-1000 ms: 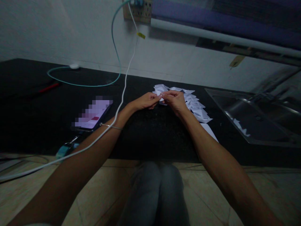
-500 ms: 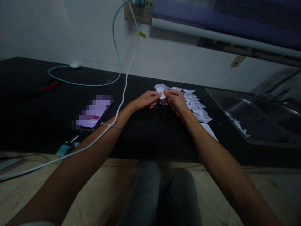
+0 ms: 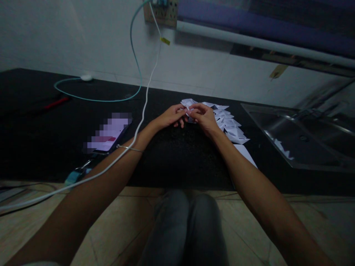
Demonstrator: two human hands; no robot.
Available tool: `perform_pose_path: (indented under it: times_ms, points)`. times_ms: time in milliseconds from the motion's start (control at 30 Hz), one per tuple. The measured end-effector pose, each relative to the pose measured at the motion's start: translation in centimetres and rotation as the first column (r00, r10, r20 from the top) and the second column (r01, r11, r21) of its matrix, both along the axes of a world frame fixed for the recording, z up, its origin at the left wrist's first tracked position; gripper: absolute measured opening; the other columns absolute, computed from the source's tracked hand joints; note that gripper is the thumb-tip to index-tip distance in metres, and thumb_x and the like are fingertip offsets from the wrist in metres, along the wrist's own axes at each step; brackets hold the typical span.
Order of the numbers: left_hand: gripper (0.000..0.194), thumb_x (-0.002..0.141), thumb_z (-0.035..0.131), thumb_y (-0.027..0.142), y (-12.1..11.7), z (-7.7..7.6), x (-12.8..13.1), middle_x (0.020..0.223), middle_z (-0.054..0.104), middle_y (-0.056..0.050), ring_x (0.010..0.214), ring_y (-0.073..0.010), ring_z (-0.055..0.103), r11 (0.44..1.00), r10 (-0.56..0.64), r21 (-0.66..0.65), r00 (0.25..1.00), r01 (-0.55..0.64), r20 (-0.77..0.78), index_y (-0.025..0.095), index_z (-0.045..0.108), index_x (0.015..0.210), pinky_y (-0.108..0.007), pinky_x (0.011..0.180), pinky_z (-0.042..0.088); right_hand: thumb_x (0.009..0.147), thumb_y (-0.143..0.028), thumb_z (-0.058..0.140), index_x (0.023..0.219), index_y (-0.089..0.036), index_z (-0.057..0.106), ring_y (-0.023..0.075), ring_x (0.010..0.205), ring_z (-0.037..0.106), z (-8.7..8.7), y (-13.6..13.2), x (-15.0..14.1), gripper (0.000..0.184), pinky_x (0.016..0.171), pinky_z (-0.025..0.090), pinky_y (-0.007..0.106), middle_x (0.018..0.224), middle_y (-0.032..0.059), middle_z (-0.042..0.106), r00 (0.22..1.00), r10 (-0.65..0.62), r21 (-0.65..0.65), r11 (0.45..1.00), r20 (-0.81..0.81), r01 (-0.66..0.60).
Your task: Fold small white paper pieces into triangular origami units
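A small piece of white folded paper (image 3: 189, 109) is pinched between my two hands above the dark counter. My left hand (image 3: 172, 116) grips its left side, thumb and index finger closed and the lower fingers curled. From the right, my right hand (image 3: 203, 117) pinches it with thumb and index finger; the fingers hide most of it. Several folded white paper pieces (image 3: 231, 127) with pointed tips lie in an overlapping row behind and to the right of my right hand. Flat white paper (image 3: 245, 154) rests beside my right forearm.
A phone (image 3: 111, 133) lies left of my left forearm, with a teal-and-metal object (image 3: 74, 177) near it. A white cable (image 3: 144, 111) crosses over my left forearm. A red-handled item (image 3: 57, 103) is far left, a steel sink (image 3: 294, 147) right. The counter's front edge is near my knees.
The fingers of my right hand have shifted left and closed over the small paper, which shows less now. The view has moved slightly; the other paper pieces stay in place.
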State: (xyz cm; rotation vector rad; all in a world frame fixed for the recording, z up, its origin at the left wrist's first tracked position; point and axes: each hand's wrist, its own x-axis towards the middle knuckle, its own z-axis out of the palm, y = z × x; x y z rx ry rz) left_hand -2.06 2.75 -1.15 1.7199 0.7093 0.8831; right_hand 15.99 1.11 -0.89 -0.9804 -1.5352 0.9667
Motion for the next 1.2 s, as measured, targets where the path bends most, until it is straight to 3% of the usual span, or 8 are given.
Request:
perform_pose_path:
  times_ms: [167,400,500,633,733,833,1000,1200]
  points:
    - [0.028,0.099,0.051,0.041,-0.7,0.7,0.0,0.076,0.068,-0.007,0.055,-0.0097,0.065,1.000,0.004,-0.012,1.000,-0.005,-0.015,0.013,0.056,0.100,-0.019,0.043,0.035,0.069,-0.043,0.079,0.083,-0.025,0.059,0.0112,0.058,0.053,0.6,-0.7,-0.2,0.030,0.056,0.045,0.028,0.064,-0.0038,0.059,0.998,0.057,-0.104,0.993,0.017,-0.055]
    - [0.029,0.095,0.059,0.043,-1.0,0.9,-0.2,0.072,0.067,-0.006,0.057,-0.0105,0.064,0.997,0.065,0.044,0.997,-0.064,-0.028,0.013,0.061,0.096,-0.021,0.048,0.038,0.074,-0.042,0.077,0.086,-0.025,0.057,0.0148,0.064,0.060,0.4,-0.6,-0.1,0.029,0.063,0.053,0.033,0.071,-0.0012,0.064,0.994,0.108,-0.096,0.990,0.005,-0.107]
    - [0.031,0.094,0.061,0.045,-0.7,0.6,-0.2,0.073,0.067,-0.006,0.058,-0.0102,0.064,0.995,0.091,0.041,0.996,-0.089,-0.025,0.013,0.060,0.098,-0.020,0.048,0.038,0.076,-0.042,0.076,0.091,-0.026,0.055,0.0160,0.064,0.061,0.0,-0.4,-0.1,0.030,0.062,0.054,0.033,0.070,-0.0012,0.064,0.996,0.082,-0.019,0.997,0.044,-0.081]
    - [0.041,0.093,0.059,0.051,-0.3,0.4,0.0,0.076,0.067,-0.006,0.061,-0.0117,0.067,0.995,0.092,-0.025,0.996,-0.092,-0.006,0.014,0.059,0.111,-0.019,0.048,0.037,0.080,-0.035,0.072,0.096,-0.027,0.056,0.0165,0.066,0.059,-0.4,0.0,0.0,0.025,0.062,0.052,0.033,0.069,-0.0023,0.060,0.983,-0.060,0.172,0.985,0.175,0.030]
    - [0.056,0.095,0.047,0.064,-0.1,0.4,0.1,0.079,0.068,-0.008,0.065,-0.0144,0.070,0.987,0.082,-0.141,0.995,-0.073,0.058,0.016,0.059,0.120,-0.020,0.048,0.039,0.082,-0.027,0.069,0.099,-0.027,0.057,0.0171,0.069,0.057,-0.4,0.0,0.0,0.020,0.063,0.050,0.032,0.072,-0.0012,0.059,0.960,-0.142,0.298,0.952,0.241,0.066]
    - [0.070,0.092,0.037,0.074,0.1,0.3,0.1,0.077,0.071,-0.011,0.066,-0.0173,0.070,0.966,0.002,-0.256,0.996,0.023,0.094,0.015,0.062,0.121,-0.022,0.051,0.044,0.083,-0.022,0.065,0.100,-0.026,0.059,0.0173,0.071,0.055,-0.3,-0.4,-0.2,0.019,0.064,0.047,0.032,0.077,0.0005,0.059,0.934,-0.175,0.382,0.923,0.310,0.046]
    - [0.079,0.089,0.035,0.077,0.0,0.4,-0.2,0.070,0.072,-0.015,0.065,-0.0181,0.069,0.917,-0.102,-0.382,0.993,0.115,0.053,0.009,0.070,0.110,-0.022,0.056,0.049,0.082,-0.019,0.065,0.102,-0.025,0.061,0.0168,0.072,0.055,0.1,-0.9,-0.3,0.021,0.067,0.044,0.032,0.078,0.0003,0.060,0.883,-0.210,0.453,0.891,0.420,-0.004]
    - [0.069,0.091,0.043,0.068,-0.2,0.7,-0.7,0.075,0.074,-0.014,0.068,-0.0179,0.070,0.887,-0.155,-0.430,0.986,0.169,0.069,0.007,0.069,0.112,-0.022,0.061,0.054,0.082,-0.018,0.065,0.102,-0.024,0.061,0.0172,0.072,0.055,0.5,-1.1,-0.1,0.021,0.069,0.044,0.033,0.079,0.0009,0.061,0.877,-0.206,0.467,0.884,0.434,-0.024]
